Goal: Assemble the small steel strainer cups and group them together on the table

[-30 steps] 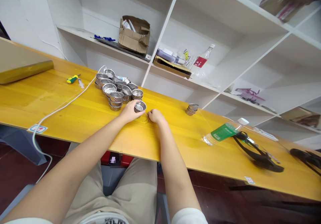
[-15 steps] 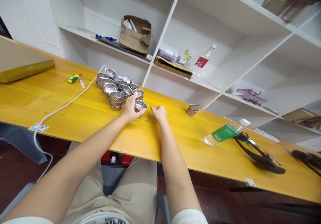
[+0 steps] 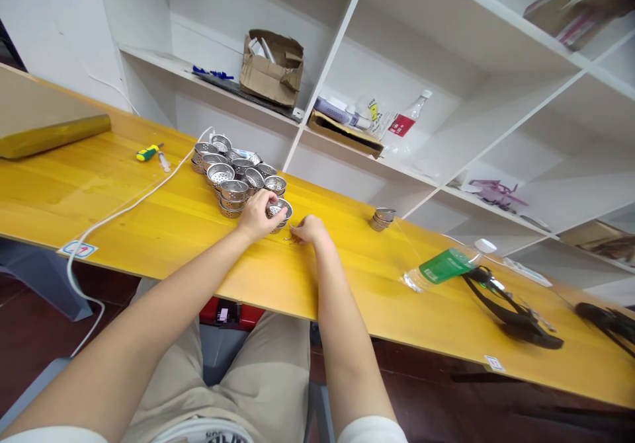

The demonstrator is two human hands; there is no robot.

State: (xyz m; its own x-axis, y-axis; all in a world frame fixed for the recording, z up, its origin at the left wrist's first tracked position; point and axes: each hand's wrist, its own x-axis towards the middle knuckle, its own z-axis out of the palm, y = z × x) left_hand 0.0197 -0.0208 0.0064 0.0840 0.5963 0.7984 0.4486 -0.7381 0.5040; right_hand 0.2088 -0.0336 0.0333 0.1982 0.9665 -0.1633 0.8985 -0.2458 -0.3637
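Observation:
My left hand [image 3: 256,217] is closed on the rim of a small perforated metal strainer basket [image 3: 282,205], with fingertips and thumb curling over its edge. More metal appears beneath this basket, so it seems to sit on another. My right hand [image 3: 310,229] is closed just to the right, its fingertips pinching at a thin curved wire [image 3: 288,239] low over the table. The fingers hide part of the wire. Behind my left hand stands a cluster of similar strainer baskets [image 3: 233,190], several of them stacked.
A short stack of baskets [image 3: 381,218] stands apart on the yellow table [image 3: 347,278]. To the right lie a green-labelled bottle [image 3: 446,266] and a black strap [image 3: 516,317]. A screwdriver [image 3: 147,153] and white cable [image 3: 133,200] are left; white shelves [image 3: 342,165] line the back.
My right hand has come left and down to the thin wire, its fingers now pinched there. My left thumb has curled in over the basket's rim.

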